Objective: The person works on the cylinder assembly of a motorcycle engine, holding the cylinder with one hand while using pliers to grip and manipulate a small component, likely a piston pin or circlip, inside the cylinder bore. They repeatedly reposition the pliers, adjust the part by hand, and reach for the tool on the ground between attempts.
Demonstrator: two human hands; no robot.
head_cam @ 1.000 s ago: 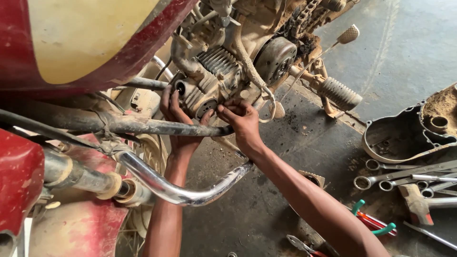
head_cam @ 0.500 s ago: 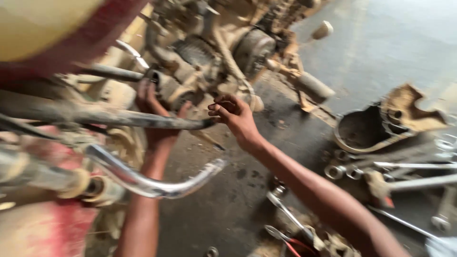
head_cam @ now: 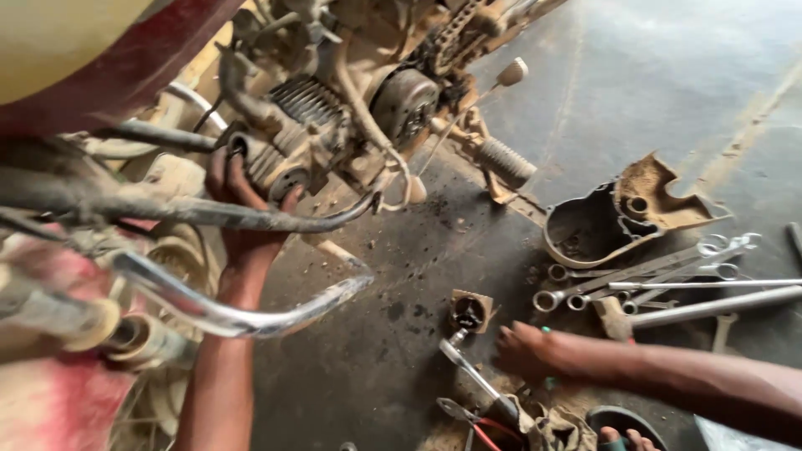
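My left hand (head_cam: 242,209) reaches up from below and presses against the dirty motorcycle engine (head_cam: 334,125), its fingers curled on the underside of the cylinder head behind a dark frame tube (head_cam: 209,213). My right hand (head_cam: 535,351) rests low on the oily floor, fingers down among the tools, beside a metal ratchet handle (head_cam: 472,372) and a small rusty square part (head_cam: 469,311). What, if anything, it grips is hidden. A chrome exhaust pipe (head_cam: 242,313) curves across in front of my left forearm.
A removed engine cover (head_cam: 622,213) lies on the concrete floor at right. Several spanners and a long bar (head_cam: 668,288) lie next to it. Pliers with red handles (head_cam: 476,426) lie at the bottom. A rubber footpeg (head_cam: 505,160) and kick lever (head_cam: 510,73) stick out. Toes (head_cam: 626,438) show at the bottom edge.
My right hand has left the engine and dropped down to the floor among the tools. My left hand stays on the engine. The view has swung right and downward.
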